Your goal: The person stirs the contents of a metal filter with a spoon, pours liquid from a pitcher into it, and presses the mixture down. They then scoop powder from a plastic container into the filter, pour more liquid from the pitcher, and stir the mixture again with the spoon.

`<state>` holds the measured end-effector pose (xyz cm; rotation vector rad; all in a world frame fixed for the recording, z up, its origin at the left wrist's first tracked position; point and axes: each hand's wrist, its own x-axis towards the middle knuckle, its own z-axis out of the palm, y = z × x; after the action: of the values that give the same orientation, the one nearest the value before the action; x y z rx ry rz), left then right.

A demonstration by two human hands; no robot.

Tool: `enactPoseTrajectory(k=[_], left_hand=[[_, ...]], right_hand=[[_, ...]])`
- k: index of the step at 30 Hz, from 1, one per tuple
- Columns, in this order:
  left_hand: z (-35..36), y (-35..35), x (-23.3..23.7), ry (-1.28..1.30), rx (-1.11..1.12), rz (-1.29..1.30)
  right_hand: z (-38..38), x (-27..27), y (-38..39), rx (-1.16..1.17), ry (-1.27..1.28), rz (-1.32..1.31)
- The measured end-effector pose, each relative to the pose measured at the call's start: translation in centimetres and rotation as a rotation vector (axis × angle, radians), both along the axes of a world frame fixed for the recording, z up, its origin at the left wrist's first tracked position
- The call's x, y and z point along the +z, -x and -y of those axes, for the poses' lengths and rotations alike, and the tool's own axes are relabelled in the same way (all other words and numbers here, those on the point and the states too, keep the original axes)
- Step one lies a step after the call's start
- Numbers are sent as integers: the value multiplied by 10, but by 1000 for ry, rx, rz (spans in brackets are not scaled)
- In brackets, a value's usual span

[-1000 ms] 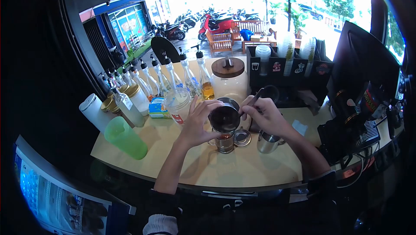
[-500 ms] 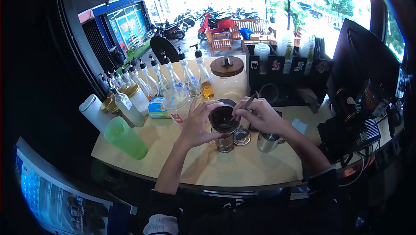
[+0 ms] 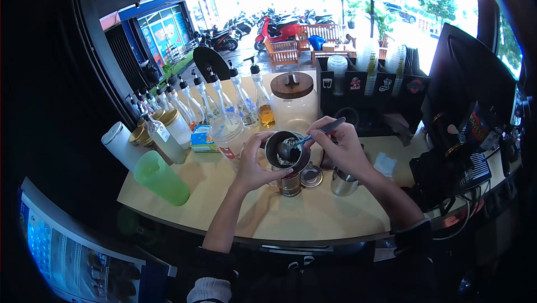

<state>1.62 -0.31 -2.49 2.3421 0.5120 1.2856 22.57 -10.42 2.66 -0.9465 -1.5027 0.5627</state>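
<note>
My left hand (image 3: 251, 164) is wrapped round a metal cup (image 3: 272, 151), its mouth tipped toward me. Pale clumps of some substance (image 3: 286, 162) cling inside it. Between the fingertips of my right hand (image 3: 339, 147) is a spoon (image 3: 330, 126), its bowl down in the cup. Just beneath the cup, a metal canister (image 3: 290, 185) stands on the counter, its top partly hidden. A round metal lid (image 3: 311, 176) lies beside it, and a steel pitcher (image 3: 343, 183) stands to the right, partly behind my right wrist.
On the left of the counter (image 3: 263, 219) is a green jug (image 3: 161, 178). Behind it are jars, a clear tub (image 3: 226, 129) and several pump bottles (image 3: 261, 99). A wooden-lidded jar (image 3: 293, 104) and a black cup holder (image 3: 369, 88) stand at the back. Dark equipment (image 3: 447, 163) occupies the right.
The cup has tipped further toward me, so the pale clumps inside show. My right hand has shifted slightly right, and the spoon now lies at a flatter angle.
</note>
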Motion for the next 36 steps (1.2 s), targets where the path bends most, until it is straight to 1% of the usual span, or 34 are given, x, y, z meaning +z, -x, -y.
enactPoseTrajectory(k=[3, 6, 8, 12, 14, 18, 21, 23, 24, 26, 27, 29, 30, 31, 33, 35, 36], left_hand=[[1, 0, -3, 54, 62, -62], [-1, 0, -9, 88, 116, -106], [-4, 0, -13, 124, 137, -159], [-4, 0, -17, 103, 122, -166], [0, 0, -15, 183, 118, -162], [2, 1, -12, 197, 111, -148], [8, 3, 1, 170, 70, -93], [12, 4, 14, -130, 141, 56], [18, 3, 22, -128, 139, 55], [29, 1, 35, 104, 106, -143], [29, -2, 33, 107, 102, -141], [26, -9, 30, -179, 86, -214], [27, -12, 30, -202, 108, -197], [26, -13, 29, -202, 99, -195], [24, -15, 26, -363, 219, -132], [23, -12, 25, -339, 230, -124], [25, -10, 28, -288, 235, -106]], right_hand=[[-3, -5, -3, -47, -26, 42], [-4, -7, -2, -20, -4, -26], [-2, -5, -1, -44, 8, 32], [-1, -6, 1, -56, 14, 61], [0, -4, 2, -75, 11, 140], [-2, -4, 6, -87, -18, 201], [-2, -5, 9, -131, -72, 273], [1, -1, 11, -156, -96, 349], [1, 0, 12, -157, -94, 349], [-1, 2, 17, -179, -248, 515], [-3, 1, 19, -181, -245, 517], [-8, -2, 21, -178, -358, 601], [-7, 0, 21, -184, -384, 629], [-2, 3, 19, -193, -380, 632], [11, 10, 15, -195, -240, 417], [22, 3, -7, -221, -224, 396], [29, -5, -21, -266, -139, 383]])
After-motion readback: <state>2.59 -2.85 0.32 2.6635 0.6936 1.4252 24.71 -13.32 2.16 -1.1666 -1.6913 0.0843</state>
